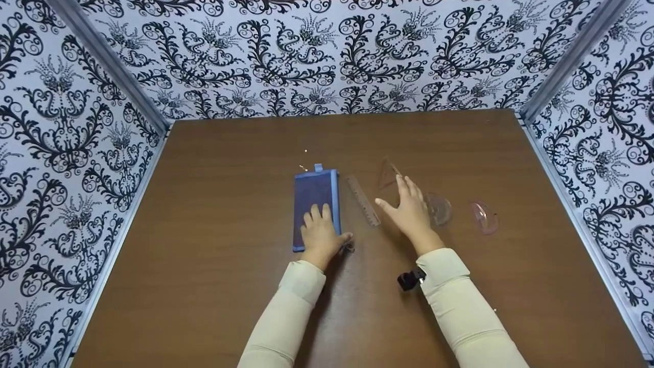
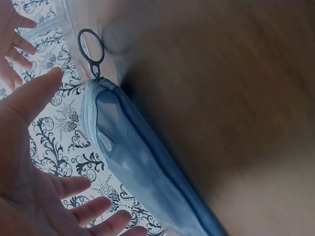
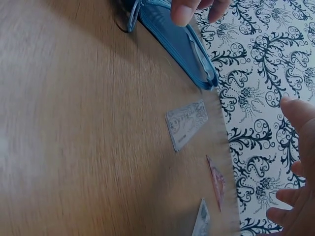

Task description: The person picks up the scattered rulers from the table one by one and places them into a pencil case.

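Observation:
A blue zippered mesh pencil pouch (image 1: 312,189) lies on the table, a dark ring (image 2: 95,69) hanging from its zipper. Above the pouch's near half is my left hand (image 1: 319,235), fingers extended and thumb out to the side. In the left wrist view the palm and spread fingers appear beside the pouch, gripping nothing. My right hand (image 1: 411,212) hovers with loosely spread fingers between a clear ruler (image 1: 364,201) and a clear protractor (image 1: 439,208). Just beyond its fingertips lies a transparent set square (image 1: 387,174), partly covered by the hand.
Farther right rests a pinkish transparent protractor (image 1: 484,217). Small white specks (image 1: 305,151) dot the brown table (image 1: 204,214) behind the pouch. Patterned wall panels (image 1: 317,56) with grey corner posts enclose the back and sides.

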A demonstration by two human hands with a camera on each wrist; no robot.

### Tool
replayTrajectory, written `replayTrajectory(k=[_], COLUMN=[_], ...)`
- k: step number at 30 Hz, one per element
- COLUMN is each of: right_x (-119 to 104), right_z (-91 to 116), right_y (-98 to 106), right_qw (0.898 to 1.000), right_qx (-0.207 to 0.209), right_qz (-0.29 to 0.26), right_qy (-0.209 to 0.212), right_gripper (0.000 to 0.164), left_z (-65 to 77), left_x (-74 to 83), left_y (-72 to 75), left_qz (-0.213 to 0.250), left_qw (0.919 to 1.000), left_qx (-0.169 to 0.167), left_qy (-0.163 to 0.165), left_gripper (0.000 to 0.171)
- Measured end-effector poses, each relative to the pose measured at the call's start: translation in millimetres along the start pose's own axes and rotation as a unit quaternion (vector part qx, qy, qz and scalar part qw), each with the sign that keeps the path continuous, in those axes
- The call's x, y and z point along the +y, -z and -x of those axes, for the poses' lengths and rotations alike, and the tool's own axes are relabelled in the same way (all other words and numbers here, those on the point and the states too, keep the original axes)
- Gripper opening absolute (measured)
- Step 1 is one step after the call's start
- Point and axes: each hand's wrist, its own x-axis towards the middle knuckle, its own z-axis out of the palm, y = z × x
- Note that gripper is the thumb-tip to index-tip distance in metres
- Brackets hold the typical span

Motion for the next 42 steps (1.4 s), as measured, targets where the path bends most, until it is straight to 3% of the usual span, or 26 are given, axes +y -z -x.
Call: replayTrajectory(k=[6, 12, 18, 23, 42], right_x=[-1, -2, -3, -3, -5], right_z=[-1, 0, -1, -1, -5], right_y=[-2, -6, -10, -12, -26], right_qw=[1.0, 0.999, 0.999, 0.999, 0.993], right_qx=[-0.008, -0.016, -0.017, -0.019, -0.03], right_qz=[-0.011, -0.029, -0.038, -0.04, -0.102], right_qy=[-0.008, -0.014, -0.021, -0.028, -0.046], right_gripper=[0.088, 0.088, 0.087, 0.087, 0.078], left_z=[1.7, 4.3, 6.1, 7.5, 6.8], left_x=[5.4, 10.1, 11.2, 10.4, 10.0], left_y=[-1.5, -3.3, -8.2, -10.8, -17.2], left_qz=[0.007, 0.026, 0.045, 0.048, 0.013], left_qw=[0.9999, 0.9986, 0.997, 0.9967, 0.9961], left_qx=[0.003, 0.0, 0.019, 0.011, 0.01], left_qy=[0.012, 0.045, 0.06, 0.064, 0.087], left_gripper=[0.083, 0.068, 0.063, 0.063, 0.057])
